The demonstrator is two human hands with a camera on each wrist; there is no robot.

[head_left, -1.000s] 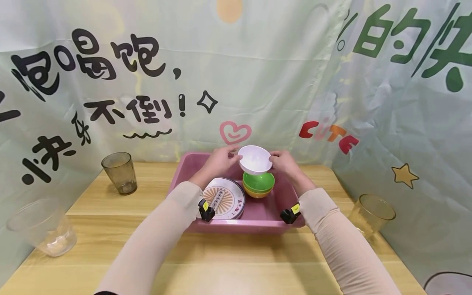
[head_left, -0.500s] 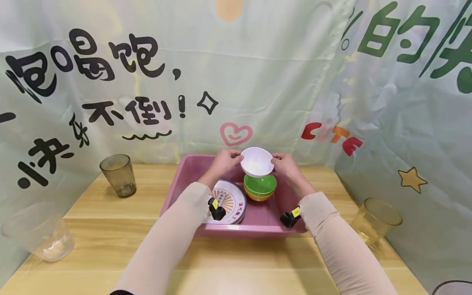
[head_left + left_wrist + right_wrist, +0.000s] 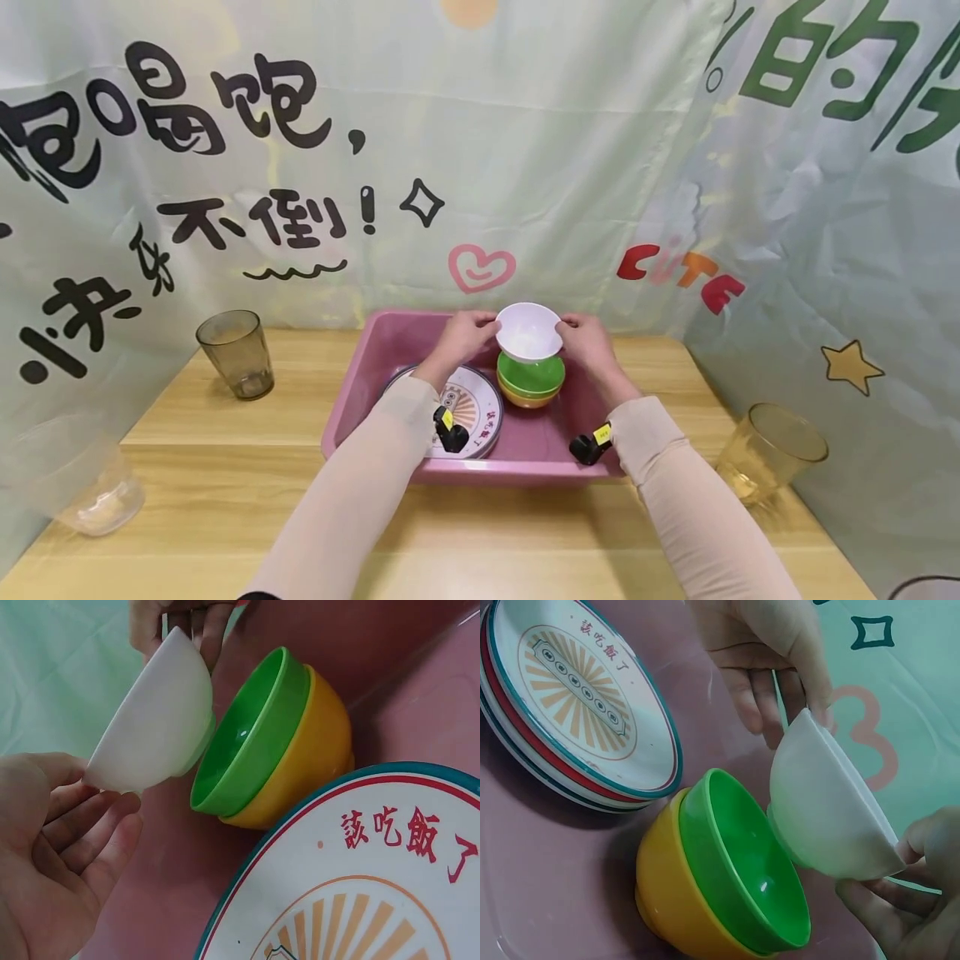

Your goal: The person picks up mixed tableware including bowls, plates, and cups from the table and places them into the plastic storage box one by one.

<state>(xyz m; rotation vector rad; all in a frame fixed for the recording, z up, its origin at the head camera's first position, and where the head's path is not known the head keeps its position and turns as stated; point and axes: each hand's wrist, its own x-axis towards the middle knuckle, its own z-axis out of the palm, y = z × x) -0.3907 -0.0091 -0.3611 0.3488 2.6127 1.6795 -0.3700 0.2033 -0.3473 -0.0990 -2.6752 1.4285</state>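
A white bowl (image 3: 528, 332) hangs just above a green bowl (image 3: 534, 375), which is nested in a yellow bowl (image 3: 527, 399). My left hand (image 3: 467, 337) pinches the white bowl's left rim between thumb and fingers. On the opposite side, my right hand (image 3: 590, 343) grips the rim the same way. In the right wrist view, the white bowl's base (image 3: 781, 838) is at the green bowl's mouth; whether they touch I cannot tell. A stack of printed plates (image 3: 480, 410) lies beside the bowls. All of these are within a pink basin (image 3: 525, 472).
The basin stands on a wooden table (image 3: 525, 533) against a printed curtain (image 3: 525, 150). A grey tumbler (image 3: 238, 354) is at the back left, a clear cup (image 3: 97, 492) at the front left. An amber cup (image 3: 772, 454) stands near the right sleeve (image 3: 697, 492).
The white bowl, held by both hands throughout, stays above the green one with only a slight shift. The left forearm has moved a little to the right, and the head view has shifted slightly.
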